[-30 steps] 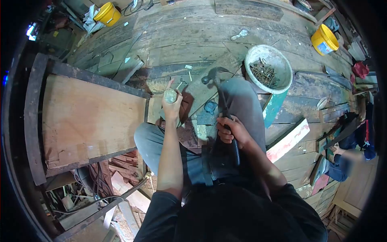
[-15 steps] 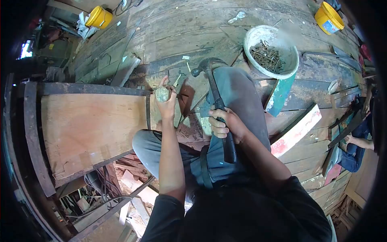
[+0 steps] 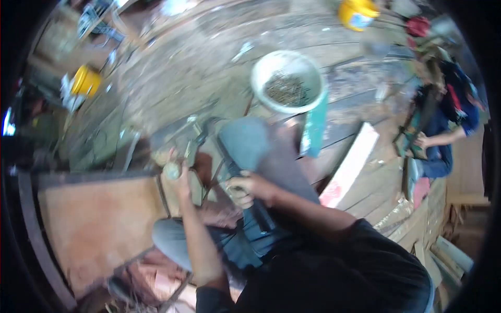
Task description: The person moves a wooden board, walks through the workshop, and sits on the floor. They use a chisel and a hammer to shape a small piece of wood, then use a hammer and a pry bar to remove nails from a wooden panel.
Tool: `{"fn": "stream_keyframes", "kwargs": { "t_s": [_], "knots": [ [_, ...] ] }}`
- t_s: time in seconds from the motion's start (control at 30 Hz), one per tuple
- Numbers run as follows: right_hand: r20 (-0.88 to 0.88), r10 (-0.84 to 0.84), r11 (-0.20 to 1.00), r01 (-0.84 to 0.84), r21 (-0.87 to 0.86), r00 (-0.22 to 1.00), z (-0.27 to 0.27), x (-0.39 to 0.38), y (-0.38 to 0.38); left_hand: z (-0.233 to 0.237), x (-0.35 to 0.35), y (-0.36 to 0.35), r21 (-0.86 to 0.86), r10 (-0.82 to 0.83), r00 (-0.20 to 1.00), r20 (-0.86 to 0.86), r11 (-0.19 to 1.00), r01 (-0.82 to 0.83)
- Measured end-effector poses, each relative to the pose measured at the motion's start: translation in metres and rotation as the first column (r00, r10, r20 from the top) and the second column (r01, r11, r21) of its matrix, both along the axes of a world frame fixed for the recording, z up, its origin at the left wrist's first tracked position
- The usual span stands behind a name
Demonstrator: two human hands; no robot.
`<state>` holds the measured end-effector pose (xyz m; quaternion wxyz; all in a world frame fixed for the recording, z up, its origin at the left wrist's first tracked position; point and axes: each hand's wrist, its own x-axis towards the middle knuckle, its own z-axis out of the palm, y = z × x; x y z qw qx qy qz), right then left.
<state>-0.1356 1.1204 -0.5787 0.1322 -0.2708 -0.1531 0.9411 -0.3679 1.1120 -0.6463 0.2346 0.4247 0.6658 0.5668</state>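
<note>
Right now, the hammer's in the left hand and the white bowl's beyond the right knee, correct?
Not quite: the head view shows the hammer in the right hand, not the left hand. The white bowl does stand beyond the right knee.

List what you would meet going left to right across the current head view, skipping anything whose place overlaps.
Far-left yellow plastic bucket, pale round object, dark-handled hammer, green painted board, yellow plastic bucket with bluish label, person in blue trousers.

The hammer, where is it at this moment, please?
In the head view, the hammer is in the right hand, near the middle, below and left of the white bowl.
</note>
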Motion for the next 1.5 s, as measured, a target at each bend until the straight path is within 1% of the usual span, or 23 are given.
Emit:
{"fn": "stream_keyframes", "kwargs": {
  "t_s": [0.07, 0.13, 0.2, 0.27, 0.37, 0.43, 0.57, 0.63, 0.67, 0.73, 0.83, 1.0, 1.07, 1.13, 1.17, 1.2, 1.27, 1.3, 1.37, 1.4, 1.43, 1.47, 1.5],
  "knots": [
    [0.116, -0.008, 0.999, 0.003, 0.041, 0.993, 0.000, -0.003, 0.001, 0.023, 0.013, -0.004, -0.081, 0.017, 0.999, 0.029, 0.997, -0.014],
    [0.100, -0.030, 0.993, 0.018, 0.120, 0.995, -0.001, -0.005, 0.001, -0.020, -0.013, -0.002, 0.069, -0.010, 0.984, -0.178, 0.997, 0.022],
    [0.121, -0.037, 0.972, 0.008, 0.234, 0.992, -0.006, -0.005, 0.000, -0.015, -0.006, 0.000, 0.005, 0.028, 0.976, 0.217, 1.000, -0.029],
    [0.171, -0.068, 0.937, 0.004, 0.350, 0.983, 0.004, -0.001, -0.001, 0.003, -0.001, 0.000, -0.038, -0.019, 0.987, 0.158, 0.999, 0.025],
    [0.291, -0.075, 0.919, -0.047, 0.392, 0.954, -0.004, 0.002, 0.003, -0.032, -0.028, 0.011, 0.035, -0.021, 0.957, 0.289, 0.999, 0.011],
    [0.390, -0.103, 0.921, -0.061, 0.385, 0.915, -0.001, 0.005, 0.004, -0.028, -0.022, 0.011, 0.041, -0.024, 0.947, 0.320, 0.999, 0.011],
    [0.410, -0.222, 0.892, 0.014, 0.451, 0.884, -0.017, 0.009, 0.006, -0.025, -0.012, 0.003, 0.114, -0.024, 0.975, 0.222, 0.994, -0.001],
    [0.407, -0.310, 0.866, 0.079, 0.493, 0.859, -0.034, 0.009, 0.004, -0.036, -0.019, 0.003, 0.025, -0.125, 0.964, 0.235, 0.992, 0.123],
    [0.410, -0.377, 0.841, 0.122, 0.527, 0.831, -0.032, 0.008, 0.003, -0.024, -0.008, 0.002, 0.039, -0.099, 0.965, 0.244, 0.995, 0.092],
    [0.476, -0.404, 0.858, 0.143, 0.494, 0.781, -0.027, 0.005, -0.002, -0.025, -0.008, 0.005, 0.091, -0.111, 0.962, 0.249, 0.992, 0.091],
    [0.469, -0.356, 0.844, 0.063, 0.532, 0.808, -0.035, 0.004, 0.001, -0.049, -0.023, 0.008, 0.109, -0.089, 0.975, 0.206, 0.992, 0.067],
    [0.461, -0.155, 0.885, -0.085, 0.458, 0.874, -0.016, 0.002, 0.007, -0.016, 0.004, -0.002, 0.086, -0.065, 0.990, 0.123, 0.995, 0.055],
    [0.449, -0.191, 0.882, -0.048, 0.470, 0.873, -0.006, 0.003, 0.005, -0.010, 0.006, -0.003, 0.129, -0.080, 0.995, 0.055, 0.989, 0.072],
    [0.439, -0.240, 0.895, 0.023, 0.445, 0.866, -0.001, 0.000, 0.003, -0.020, -0.003, 0.002, 0.080, -0.077, 0.990, 0.118, 0.994, 0.068],
    [0.407, -0.309, 0.838, 0.044, 0.544, 0.859, 0.002, 0.001, -0.001, -0.017, -0.003, 0.006, 0.129, -0.069, 0.996, -0.056, 0.989, 0.076],
    [0.379, -0.234, 0.852, 0.001, 0.523, 0.895, -0.016, -0.002, 0.005, -0.015, -0.006, 0.007, 0.164, -0.043, 0.971, -0.235, 0.983, 0.083],
    [0.488, -0.218, 0.901, -0.018, 0.434, 0.845, 0.000, -0.005, 0.005, -0.025, -0.013, 0.016, 0.108, -0.082, 0.997, 0.002, 0.991, 0.081],
    [0.484, -0.222, 0.905, -0.006, 0.426, 0.847, -0.013, -0.007, 0.008, -0.034, -0.021, 0.020, 0.125, -0.150, 0.988, 0.032, 0.982, 0.145],
    [0.461, -0.225, 0.918, 0.028, 0.395, 0.858, -0.035, -0.014, 0.009, -0.004, -0.010, 0.022, 0.138, -0.231, 0.959, 0.164, 0.968, 0.209],
    [0.448, -0.233, 0.925, 0.054, 0.377, 0.863, -0.038, -0.014, 0.010, 0.004, -0.013, 0.023, 0.078, -0.242, 0.970, -0.001, 0.967, 0.242],
    [0.465, -0.177, 0.931, -0.006, 0.366, 0.867, -0.035, -0.011, 0.013, -0.005, -0.021, 0.026, 0.025, -0.222, 0.973, 0.065, 0.975, 0.221],
    [0.480, -0.125, 0.932, -0.064, 0.358, 0.868, -0.027, -0.011, 0.013, -0.024, -0.033, 0.033, 0.141, -0.192, 0.981, 0.000, 0.972, 0.190],
    [0.485, -0.139, 0.940, -0.040, 0.340, 0.863, -0.011, -0.014, 0.010, -0.038, -0.047, 0.037, 0.134, -0.156, 0.984, 0.084, 0.980, 0.144]
  ]
}}
